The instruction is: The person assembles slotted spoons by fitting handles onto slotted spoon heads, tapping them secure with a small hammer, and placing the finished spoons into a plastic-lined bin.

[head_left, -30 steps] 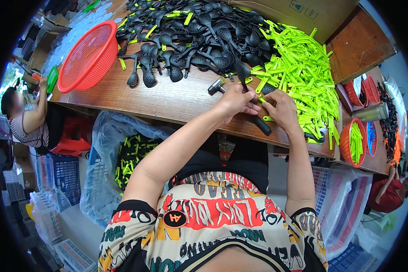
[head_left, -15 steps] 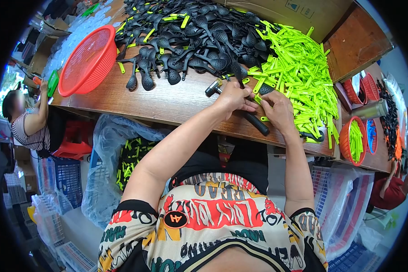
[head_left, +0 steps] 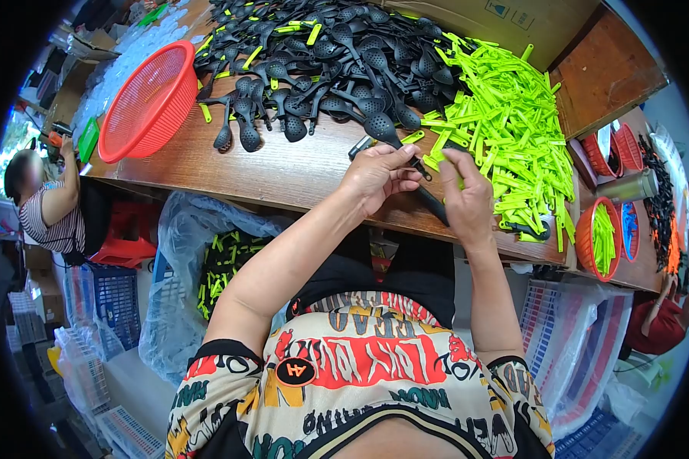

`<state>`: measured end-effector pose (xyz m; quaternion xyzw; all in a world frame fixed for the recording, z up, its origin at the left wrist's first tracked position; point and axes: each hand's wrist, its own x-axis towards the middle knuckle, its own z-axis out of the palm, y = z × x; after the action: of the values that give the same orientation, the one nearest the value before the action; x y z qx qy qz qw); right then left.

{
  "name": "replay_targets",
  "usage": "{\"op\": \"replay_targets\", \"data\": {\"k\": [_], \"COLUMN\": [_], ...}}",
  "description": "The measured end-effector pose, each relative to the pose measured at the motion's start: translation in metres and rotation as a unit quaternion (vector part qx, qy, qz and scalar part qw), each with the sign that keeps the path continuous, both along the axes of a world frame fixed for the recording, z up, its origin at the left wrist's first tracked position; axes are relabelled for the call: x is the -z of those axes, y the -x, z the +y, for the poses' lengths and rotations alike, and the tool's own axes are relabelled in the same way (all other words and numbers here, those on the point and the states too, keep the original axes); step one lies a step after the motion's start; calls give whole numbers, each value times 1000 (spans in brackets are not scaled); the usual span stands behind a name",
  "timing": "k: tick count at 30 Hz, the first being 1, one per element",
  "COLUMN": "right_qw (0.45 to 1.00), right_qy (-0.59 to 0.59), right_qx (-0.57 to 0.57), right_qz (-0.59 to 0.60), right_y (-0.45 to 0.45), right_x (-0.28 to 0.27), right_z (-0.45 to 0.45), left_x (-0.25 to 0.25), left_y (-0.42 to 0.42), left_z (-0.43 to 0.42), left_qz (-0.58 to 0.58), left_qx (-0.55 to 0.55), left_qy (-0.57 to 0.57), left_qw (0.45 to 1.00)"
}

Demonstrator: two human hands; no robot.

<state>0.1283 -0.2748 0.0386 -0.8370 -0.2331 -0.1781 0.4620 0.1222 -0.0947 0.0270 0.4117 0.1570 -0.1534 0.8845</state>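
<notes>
Seen from above, two bare hands work at the near edge of a brown wooden counter point(head_left: 275, 168), just off the centre of the view towards 1 and 2 o'clock. The left hand point(head_left: 371, 180) pinches a black perforated spoon point(head_left: 381, 128) by its handle; the bowl points to about 11 o'clock and the handle tip to between 4 and 5, showing no green. The right hand point(head_left: 471, 203) is just beside that tip, fingers raised and slightly curled; a lime-green sliver point(head_left: 460, 183) shows at them, but whether it is gripped I cannot tell. Beneath the hands lies a hammer-like tool point(head_left: 430, 205).

Black spoons point(head_left: 337, 61) are heaped at 12 o'clock, lime-green pieces point(head_left: 513, 122) at 2, a red basket point(head_left: 149, 99) at 10. Between 8 and 9, below the counter, a clear plastic bag point(head_left: 164, 306) holds black and green items.

The step appears to be handling one spoon close to the green pieces. Continuing would call for a steady left pinch, the tip kept exposed, and careful right-hand fingers.
</notes>
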Motion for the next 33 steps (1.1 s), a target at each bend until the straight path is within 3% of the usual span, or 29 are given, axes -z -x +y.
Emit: {"op": "replay_targets", "data": {"k": [2,4,6,8,12,29,31,33], "right_qw": [1000,993,994,995,982,988,956,964], "right_qy": [7,111,96,-31,-68,-100,-140,-108], "right_qx": [-25,-44,-40,-32,-58,-39,-69,-68], "right_qz": [-5,-2,-28,94,164,112,248,231], "right_y": [8,9,8,12,14,20,14,14], "right_x": [-7,-8,-8,-11,-14,-13,-7,-5], "right_z": [6,4,6,9,21,36,33,30], "left_x": [1,0,-4,-5,-8,-12,-17,-22], "left_y": [4,7,10,13,17,33,35,36], "left_z": [1,2,5,5,0,1,5,6], "left_qz": [-4,-10,-10,-14,-26,-86,-87,-88], "left_qx": [-22,-44,-70,-88,-116,-148,-147,-145], "left_qy": [-1,-1,7,4,2,-57,-68,-79], "left_qw": [1000,999,997,996,993,984,983,982]}}
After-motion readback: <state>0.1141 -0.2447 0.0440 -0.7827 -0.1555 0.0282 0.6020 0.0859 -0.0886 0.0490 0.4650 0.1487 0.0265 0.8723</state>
